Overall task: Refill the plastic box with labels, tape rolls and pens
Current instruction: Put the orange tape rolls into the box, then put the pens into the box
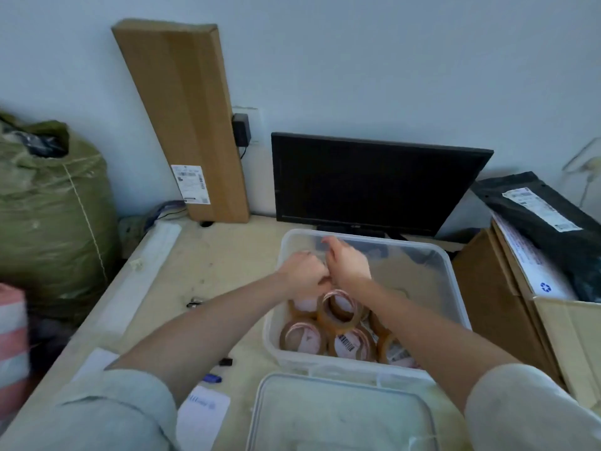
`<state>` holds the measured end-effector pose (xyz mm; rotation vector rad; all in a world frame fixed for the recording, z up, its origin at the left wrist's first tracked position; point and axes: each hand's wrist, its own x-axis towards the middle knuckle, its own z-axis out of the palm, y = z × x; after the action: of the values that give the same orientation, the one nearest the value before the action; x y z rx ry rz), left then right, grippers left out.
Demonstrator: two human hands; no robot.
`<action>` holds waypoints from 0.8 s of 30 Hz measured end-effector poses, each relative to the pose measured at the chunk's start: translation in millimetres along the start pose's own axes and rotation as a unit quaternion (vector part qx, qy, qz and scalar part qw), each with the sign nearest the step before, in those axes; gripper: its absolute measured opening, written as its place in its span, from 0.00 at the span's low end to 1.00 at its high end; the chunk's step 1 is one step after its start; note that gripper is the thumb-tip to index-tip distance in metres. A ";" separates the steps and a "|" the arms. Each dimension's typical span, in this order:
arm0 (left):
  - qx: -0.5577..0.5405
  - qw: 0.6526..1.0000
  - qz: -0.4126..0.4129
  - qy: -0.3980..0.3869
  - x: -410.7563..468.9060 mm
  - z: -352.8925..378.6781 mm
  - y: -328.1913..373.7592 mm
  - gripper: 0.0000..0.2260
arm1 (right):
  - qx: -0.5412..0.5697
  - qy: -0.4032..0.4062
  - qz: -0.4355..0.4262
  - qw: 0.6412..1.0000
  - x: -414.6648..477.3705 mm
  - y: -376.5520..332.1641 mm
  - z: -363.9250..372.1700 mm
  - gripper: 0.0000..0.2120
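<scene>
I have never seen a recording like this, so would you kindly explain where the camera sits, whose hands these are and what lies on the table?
There is no machine here: a person works with bare hands. The single picture comes from a camera worn on the head, looking forward and down. The left hand and right hand meet over a clear plastic box on the table. Brown tape rolls lie in the box's near end, and its lid lies nearer the person. Behind the box stands a dark monitor. The hands are blurred, so whether they hold anything cannot be told.
</scene>
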<state>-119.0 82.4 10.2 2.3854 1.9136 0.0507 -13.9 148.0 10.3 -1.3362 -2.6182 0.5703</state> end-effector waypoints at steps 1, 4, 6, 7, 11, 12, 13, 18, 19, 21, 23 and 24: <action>0.009 0.998 0.007 0.054 -8.1 -8.8 -13.3 0.17 | 0.027 0.024 0.001 0.999 2.1 -12.4 -2.8 0.17; -0.006 0.979 -0.052 0.195 -44.5 -14.9 -53.5 0.14 | 0.027 0.040 -0.060 0.997 1.2 -57.5 1.8 0.17; -0.032 0.975 -0.137 0.170 -75.4 -7.2 -82.8 0.11 | 0.028 0.025 -0.111 0.993 -4.6 -90.1 15.0 0.17; -0.042 0.976 -0.186 0.109 -92.0 0.6 -95.9 0.09 | 0.027 0.014 -0.136 0.990 -9.1 -105.3 25.0 0.17; -0.010 0.939 -0.218 -0.265 -162.1 40.5 -131.9 0.10 | -0.076 -0.115 -0.231 0.963 -31.3 -164.0 86.6 0.15; 0.003 0.919 -0.208 -0.335 -175.6 51.4 -134.0 0.10 | -0.122 -0.168 -0.234 0.950 -36.1 -172.7 104.2 0.15; 0.005 0.906 -0.205 -0.371 -186.0 62.5 -135.6 0.13 | -0.161 -0.221 -0.224 0.936 -39.9 -178.0 122.4 0.16; -0.062 0.916 -0.190 -0.349 -199.6 106.3 -126.9 0.17 | -0.234 -0.350 -0.149 0.895 -54.1 -167.6 180.4 0.18; -0.077 0.918 -0.194 -0.338 -198.8 114.4 -123.0 0.17 | -0.235 -0.354 -0.139 0.894 -55.8 -162.5 185.9 0.18; -0.076 0.928 -0.193 -0.310 -197.8 127.7 -119.7 0.19 | -0.228 -0.353 -0.129 0.898 -54.6 -155.8 193.8 0.21; -0.060 0.935 -0.180 -0.301 -197.5 136.1 -119.3 0.22 | -0.206 -0.354 -0.120 0.904 -51.7 -151.9 200.2 0.23; -0.059 0.935 -0.173 -0.303 -197.6 139.2 -119.9 0.25 | -0.198 -0.354 -0.113 0.907 -50.5 -151.8 204.8 0.24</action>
<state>-267.9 -90.8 -133.5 1.6735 1.8948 -0.5126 -158.4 -27.8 -115.2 -1.0018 -3.5848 0.5908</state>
